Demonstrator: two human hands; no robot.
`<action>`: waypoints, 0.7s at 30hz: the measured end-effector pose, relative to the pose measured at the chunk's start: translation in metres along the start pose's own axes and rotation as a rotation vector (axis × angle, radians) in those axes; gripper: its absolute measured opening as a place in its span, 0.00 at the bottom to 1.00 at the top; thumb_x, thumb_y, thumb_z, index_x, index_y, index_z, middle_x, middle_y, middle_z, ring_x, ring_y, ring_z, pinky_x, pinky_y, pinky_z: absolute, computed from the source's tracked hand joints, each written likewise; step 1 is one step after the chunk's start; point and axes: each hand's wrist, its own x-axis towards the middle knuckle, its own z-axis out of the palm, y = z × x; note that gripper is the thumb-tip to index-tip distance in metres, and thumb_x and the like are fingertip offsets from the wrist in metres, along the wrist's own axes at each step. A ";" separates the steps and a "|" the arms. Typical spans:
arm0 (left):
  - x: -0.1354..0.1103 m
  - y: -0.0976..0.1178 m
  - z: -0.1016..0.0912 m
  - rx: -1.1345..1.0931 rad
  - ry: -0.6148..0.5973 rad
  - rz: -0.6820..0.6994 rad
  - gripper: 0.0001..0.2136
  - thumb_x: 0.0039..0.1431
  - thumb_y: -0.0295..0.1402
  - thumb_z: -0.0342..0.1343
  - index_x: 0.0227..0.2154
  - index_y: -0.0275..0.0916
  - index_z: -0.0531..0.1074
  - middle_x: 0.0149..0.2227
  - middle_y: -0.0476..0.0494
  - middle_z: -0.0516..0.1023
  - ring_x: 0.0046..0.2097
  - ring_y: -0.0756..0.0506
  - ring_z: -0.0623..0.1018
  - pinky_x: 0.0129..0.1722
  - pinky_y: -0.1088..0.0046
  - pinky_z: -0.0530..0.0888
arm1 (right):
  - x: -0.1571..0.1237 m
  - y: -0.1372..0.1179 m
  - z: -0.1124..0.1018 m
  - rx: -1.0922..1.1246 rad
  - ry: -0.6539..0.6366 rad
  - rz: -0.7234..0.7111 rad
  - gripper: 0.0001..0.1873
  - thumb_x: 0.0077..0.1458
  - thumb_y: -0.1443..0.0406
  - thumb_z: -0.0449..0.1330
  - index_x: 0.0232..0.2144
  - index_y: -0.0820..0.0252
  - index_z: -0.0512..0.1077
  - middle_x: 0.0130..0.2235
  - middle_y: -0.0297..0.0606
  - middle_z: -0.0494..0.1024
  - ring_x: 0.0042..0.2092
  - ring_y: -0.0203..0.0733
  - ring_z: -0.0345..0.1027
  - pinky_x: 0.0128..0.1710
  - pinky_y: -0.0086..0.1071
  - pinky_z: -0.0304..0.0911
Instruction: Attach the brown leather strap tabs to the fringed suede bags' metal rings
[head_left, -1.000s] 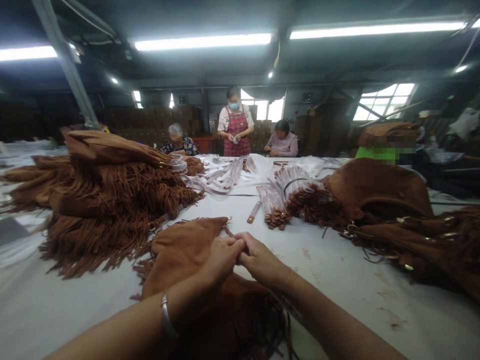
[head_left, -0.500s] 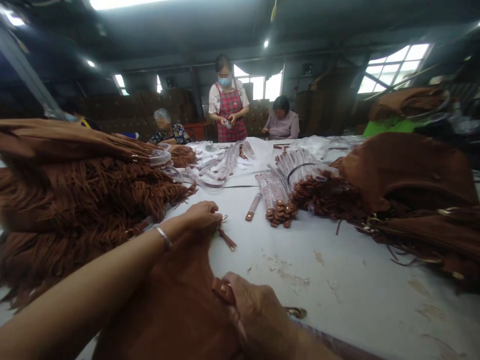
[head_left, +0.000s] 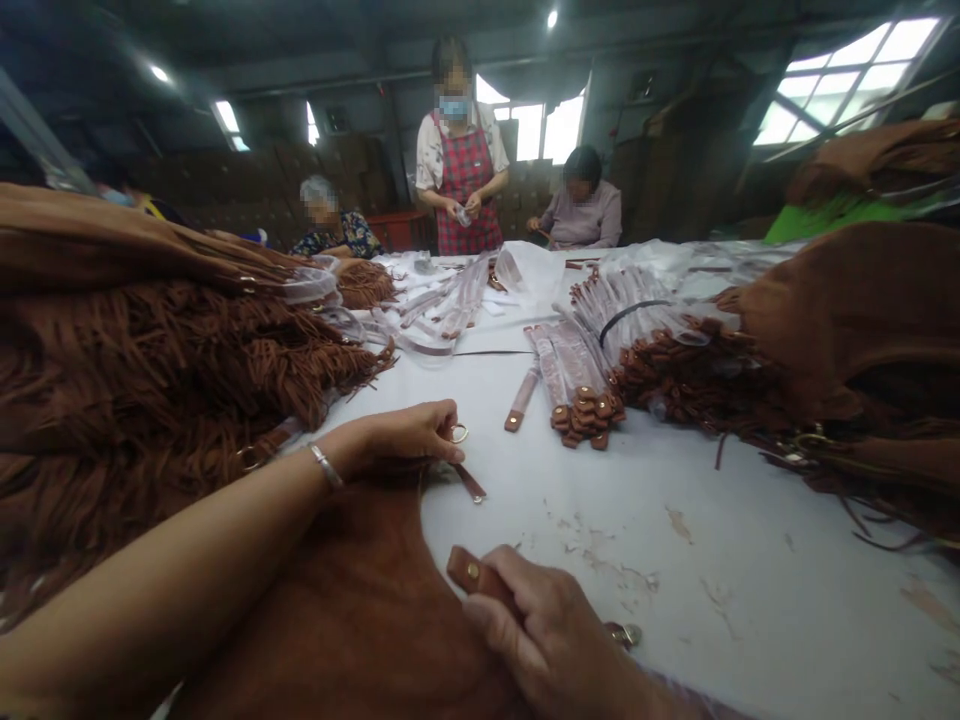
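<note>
A brown suede-like bag (head_left: pixel 337 600) lies spread in front of me. At its far corner my left hand (head_left: pixel 409 435) is closed in a pinch beside a gold metal ring (head_left: pixel 460 433). A narrow brown zipper-pull-like strip (head_left: pixel 472 484) with a metal tip hangs just below those fingers. My right hand (head_left: pixel 551 620), lower right, grips a brown leather strap (head_left: pixel 469 570) between thumb and fingers. The strap's folded end carries a gold rivet and points toward the ring, apart from it. A metal clasp (head_left: pixel 624 634) pokes out beyond my right hand.
Fringed brown bags (head_left: pixel 187 350) are piled at left, and more brown bags (head_left: pixel 862 330) at right. Plastic-wrapped straps (head_left: pixel 570 370) lie mid-table. Scraps litter the white table (head_left: pixel 720 540). Across it, a person in a checked apron (head_left: pixel 461 180) stands with others seated nearby.
The ring by my left hand shows more fully, with the thumb now visible below it. My right hand has shifted slightly right, its thumb showing along the strap. The camera view has tilted down.
</note>
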 end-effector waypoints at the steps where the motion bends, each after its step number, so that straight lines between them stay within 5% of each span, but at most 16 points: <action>1: -0.008 0.006 0.006 0.038 0.055 -0.001 0.20 0.46 0.46 0.57 0.37 0.38 0.63 0.31 0.51 0.68 0.29 0.51 0.67 0.25 0.78 0.61 | 0.001 0.002 -0.002 0.100 0.046 0.025 0.14 0.59 0.56 0.50 0.28 0.61 0.62 0.25 0.31 0.65 0.27 0.33 0.57 0.27 0.26 0.51; 5: -0.036 0.018 0.031 0.209 0.276 -0.045 0.16 0.52 0.46 0.53 0.35 0.39 0.66 0.28 0.50 0.68 0.28 0.50 0.65 0.25 0.76 0.57 | 0.008 0.013 -0.007 0.549 0.192 0.172 0.18 0.56 0.52 0.52 0.28 0.61 0.62 0.18 0.24 0.53 0.19 0.27 0.44 0.17 0.23 0.43; 9: -0.059 0.024 0.044 0.332 0.356 -0.029 0.18 0.51 0.51 0.54 0.31 0.39 0.69 0.28 0.49 0.69 0.28 0.50 0.66 0.26 0.76 0.57 | 0.009 0.017 -0.012 0.783 0.168 0.253 0.19 0.50 0.51 0.58 0.30 0.61 0.63 0.16 0.21 0.52 0.15 0.24 0.38 0.13 0.21 0.35; 14: -0.078 0.041 0.052 0.426 0.369 0.033 0.20 0.52 0.49 0.55 0.40 0.39 0.69 0.32 0.46 0.70 0.32 0.48 0.69 0.30 0.76 0.61 | 0.007 0.015 -0.019 0.929 0.148 0.314 0.19 0.46 0.52 0.61 0.29 0.61 0.63 0.16 0.20 0.53 0.13 0.23 0.39 0.10 0.18 0.34; 21: -0.091 0.082 0.060 0.469 0.257 0.205 0.20 0.52 0.48 0.56 0.41 0.39 0.69 0.33 0.45 0.70 0.37 0.45 0.70 0.33 0.75 0.63 | 0.009 0.013 -0.018 0.918 0.114 0.325 0.20 0.46 0.52 0.62 0.31 0.62 0.65 0.14 0.19 0.51 0.12 0.23 0.38 0.08 0.18 0.36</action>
